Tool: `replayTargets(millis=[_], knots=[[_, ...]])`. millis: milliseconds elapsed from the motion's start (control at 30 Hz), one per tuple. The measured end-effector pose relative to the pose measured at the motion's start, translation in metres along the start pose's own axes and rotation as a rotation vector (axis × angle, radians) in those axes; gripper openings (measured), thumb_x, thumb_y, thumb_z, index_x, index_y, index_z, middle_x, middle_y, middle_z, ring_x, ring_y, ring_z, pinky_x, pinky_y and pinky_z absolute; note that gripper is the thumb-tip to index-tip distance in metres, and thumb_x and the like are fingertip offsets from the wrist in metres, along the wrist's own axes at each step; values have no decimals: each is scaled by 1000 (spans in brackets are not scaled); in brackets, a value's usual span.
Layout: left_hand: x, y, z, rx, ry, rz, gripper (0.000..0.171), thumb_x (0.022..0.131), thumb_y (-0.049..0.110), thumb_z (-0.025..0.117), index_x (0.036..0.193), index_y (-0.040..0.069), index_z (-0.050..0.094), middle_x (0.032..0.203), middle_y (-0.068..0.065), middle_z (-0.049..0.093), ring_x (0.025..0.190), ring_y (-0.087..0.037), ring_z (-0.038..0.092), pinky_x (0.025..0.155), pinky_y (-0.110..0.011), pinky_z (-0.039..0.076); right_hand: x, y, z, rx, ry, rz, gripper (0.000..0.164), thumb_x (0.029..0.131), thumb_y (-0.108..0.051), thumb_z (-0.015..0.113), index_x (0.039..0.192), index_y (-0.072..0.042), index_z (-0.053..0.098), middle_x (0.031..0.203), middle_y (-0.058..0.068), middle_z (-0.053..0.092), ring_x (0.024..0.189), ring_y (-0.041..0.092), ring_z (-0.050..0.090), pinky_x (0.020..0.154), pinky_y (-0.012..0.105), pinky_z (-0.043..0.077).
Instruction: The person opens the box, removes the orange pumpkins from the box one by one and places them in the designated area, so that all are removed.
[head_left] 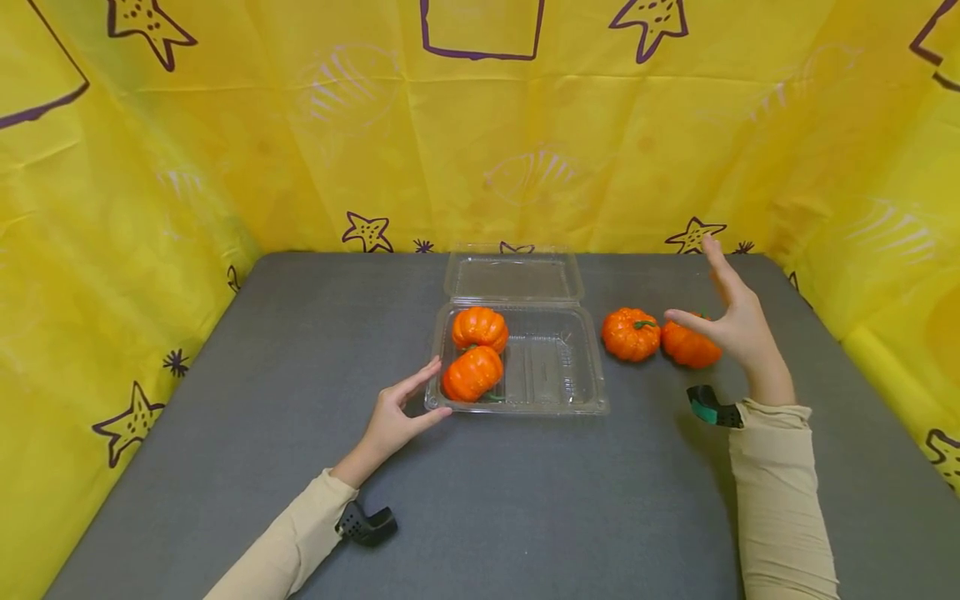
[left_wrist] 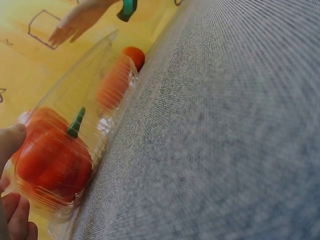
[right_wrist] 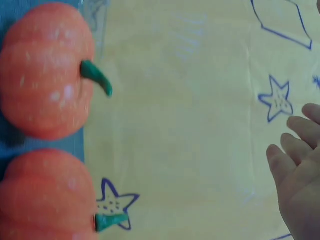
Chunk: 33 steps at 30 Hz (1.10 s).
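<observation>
From where I stand, a clear plastic clamshell container (head_left: 551, 367) sits at the middle of the grey table (head_left: 525, 500), its lid (head_left: 513, 277) laid back on the far side. Two small orange pumpkins fill its left half: the far pumpkin (head_left: 480, 327) and the near pumpkin (head_left: 472, 375), close together, the near one's green stem pointing right. The person's left hand (head_left: 388, 415) is at the container's near left corner, thumb and fingers parted and fairly straight, fingertips against the plastic. Just right of the container are two more, the stemmed pumpkin (head_left: 630, 335) and, beside it, the rightmost pumpkin (head_left: 690, 352). The right hand (head_left: 742, 329) hangs above that last one, thumb spread wide from the extended fingers, with nothing in its grasp. Yellow cloth (head_left: 525, 125) printed with starfish surrounds the table's far, left and right sides.
</observation>
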<state>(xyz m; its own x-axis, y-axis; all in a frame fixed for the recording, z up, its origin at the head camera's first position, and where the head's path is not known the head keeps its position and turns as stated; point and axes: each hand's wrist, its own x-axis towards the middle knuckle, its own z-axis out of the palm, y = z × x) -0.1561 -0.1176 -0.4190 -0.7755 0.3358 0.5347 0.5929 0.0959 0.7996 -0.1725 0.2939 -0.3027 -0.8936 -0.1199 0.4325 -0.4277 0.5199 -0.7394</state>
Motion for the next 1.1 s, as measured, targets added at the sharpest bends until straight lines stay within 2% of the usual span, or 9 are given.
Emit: replayTargets(millis=[167,267,433,567,700,867,1100], knots=[[0,0,-1,8,-1,-14,57,61,-16,73,113,-19,49,120,-31,46,114,-35,44,93,-27,37,2,-8,9,5,30,-119,91,68,11,72,142,-7,22,146,9,16,132,16,14,103,23,20],[0,0,-1,12,2,-7,57,61,-16,74,113,-19,49,119,-31,46,113,-36,45,93,-28,37,3,-11,14,29,46,-196,88,68,7,74,140,-3,25,145,10,20,132,19,17,103,25,21],[1,0,-2,17,11,-4,58,60,-16,74,112,-19,50,119,-30,47,113,-36,45,93,-30,38,6,-18,23,81,95,-358,72,75,-23,72,129,10,39,135,23,34,126,25,32,101,30,28],[1,0,-1,20,13,-17,58,60,-15,75,112,-19,51,118,-29,48,112,-36,46,93,-29,38,8,-23,32,58,146,-483,69,77,-38,67,115,16,49,122,30,45,117,29,43,97,31,34],[-2,1,0,22,8,-24,57,60,-15,75,112,-19,51,118,-29,49,111,-37,46,93,-28,38,5,-31,42,-11,155,-541,67,78,-40,65,110,17,51,117,33,48,114,30,46,97,31,34],[-3,-1,2,22,5,-23,57,60,-15,75,112,-19,51,118,-29,49,111,-37,47,93,-27,38,3,-39,50,0,114,-577,65,79,-37,66,109,19,51,116,35,46,114,35,44,97,31,34],[-2,-1,0,21,16,-19,57,60,-15,75,112,-19,51,117,-30,49,112,-33,47,93,-26,37,10,-45,67,-6,74,-648,48,85,-28,60,104,16,55,115,33,48,113,41,43,95,30,36]])
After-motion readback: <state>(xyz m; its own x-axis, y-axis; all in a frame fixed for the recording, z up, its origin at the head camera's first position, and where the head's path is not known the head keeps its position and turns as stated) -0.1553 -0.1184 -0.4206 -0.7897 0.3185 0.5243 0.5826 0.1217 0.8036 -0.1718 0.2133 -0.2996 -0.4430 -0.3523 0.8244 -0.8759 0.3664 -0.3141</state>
